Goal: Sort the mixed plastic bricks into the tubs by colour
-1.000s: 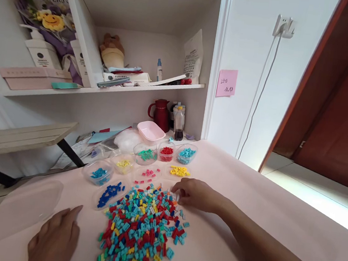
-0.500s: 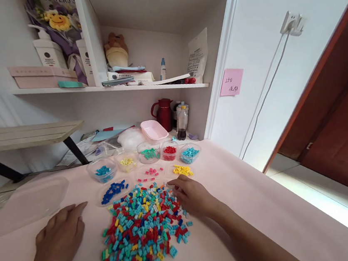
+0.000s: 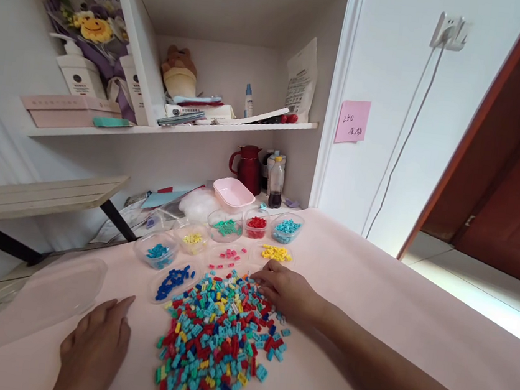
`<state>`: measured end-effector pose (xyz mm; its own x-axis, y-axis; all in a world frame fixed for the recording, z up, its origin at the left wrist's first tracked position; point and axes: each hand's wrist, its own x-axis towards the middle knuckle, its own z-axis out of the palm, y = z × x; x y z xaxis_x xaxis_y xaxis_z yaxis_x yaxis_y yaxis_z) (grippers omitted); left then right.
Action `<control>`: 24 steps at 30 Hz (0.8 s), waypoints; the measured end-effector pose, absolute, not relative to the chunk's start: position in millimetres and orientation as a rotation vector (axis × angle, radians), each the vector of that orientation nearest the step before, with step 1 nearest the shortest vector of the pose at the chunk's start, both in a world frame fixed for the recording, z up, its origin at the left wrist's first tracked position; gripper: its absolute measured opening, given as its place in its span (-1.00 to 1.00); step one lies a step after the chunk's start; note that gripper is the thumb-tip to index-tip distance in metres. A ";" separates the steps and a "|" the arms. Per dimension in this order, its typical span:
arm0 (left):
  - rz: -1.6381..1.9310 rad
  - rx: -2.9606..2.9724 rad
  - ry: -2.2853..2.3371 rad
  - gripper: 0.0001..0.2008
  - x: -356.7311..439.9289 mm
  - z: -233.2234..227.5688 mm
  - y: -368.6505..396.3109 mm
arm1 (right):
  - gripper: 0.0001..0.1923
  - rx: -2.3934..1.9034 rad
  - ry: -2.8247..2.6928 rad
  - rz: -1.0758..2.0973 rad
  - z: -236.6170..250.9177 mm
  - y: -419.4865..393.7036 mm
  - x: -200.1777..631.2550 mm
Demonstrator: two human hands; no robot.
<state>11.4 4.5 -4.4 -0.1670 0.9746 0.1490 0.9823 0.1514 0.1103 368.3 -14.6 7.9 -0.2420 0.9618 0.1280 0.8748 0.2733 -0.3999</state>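
Observation:
A heap of small mixed-colour bricks (image 3: 220,331) lies on the pink table (image 3: 369,307). My right hand (image 3: 286,292) rests at the heap's far right edge, fingers curled down among the bricks; whether it holds one I cannot tell. My left hand (image 3: 95,348) lies flat on the table left of the heap, fingers apart, holding nothing. Beyond the heap stand clear dishes of sorted bricks: dark blue (image 3: 174,278), blue (image 3: 158,251), pale yellow (image 3: 193,238), pink (image 3: 230,255), yellow (image 3: 276,254), green (image 3: 224,226), red (image 3: 256,225), light blue (image 3: 287,227).
A clear plastic lid (image 3: 51,293) lies at the table's left edge. A pink tub (image 3: 232,193), a red jug (image 3: 248,168) and a bottle (image 3: 276,184) stand behind the dishes under a cluttered shelf (image 3: 178,129). A wooden door (image 3: 512,161) is at the right.
My right hand has drawn slightly nearer and lower onto the heap's far right edge. The view has shifted a little; my left hand stays flat on the table.

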 end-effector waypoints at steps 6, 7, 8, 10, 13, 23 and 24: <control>-0.295 -2.020 -2.354 -0.53 12.0 -4.0 4.0 | -0.73 -1.619 -2.116 0.467 4.7 -12.5 368.8; -0.310 -2.024 -2.347 -0.53 11.1 -4.7 4.2 | -0.72 -1.601 -2.099 0.485 4.3 -12.3 369.4; -0.323 -2.031 -2.334 -0.53 10.2 -5.4 4.5 | -0.71 -1.583 -2.085 0.500 4.2 -12.1 370.1; -0.338 -2.044 -2.314 -0.53 8.6 -6.8 5.4 | -0.69 -1.559 -2.055 0.521 4.7 -11.5 372.0; -0.348 -2.037 -2.311 -0.53 7.2 -8.7 7.2 | -0.69 -1.539 -2.004 0.540 7.5 -10.4 375.3; -0.345 -2.035 -2.333 -0.53 6.1 -8.3 5.7 | -0.82 -1.488 -2.060 0.607 14.1 -12.9 377.6; -0.345 -2.036 -2.332 -0.53 6.8 -7.6 5.3 | -0.83 -1.496 -2.067 0.608 14.3 -12.9 377.7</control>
<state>6.8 5.3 -7.6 -0.1452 0.9756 0.1646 0.9815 0.1210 0.1484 377.7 -12.9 14.3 -0.2608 0.9547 0.1434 0.7253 0.2918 -0.6236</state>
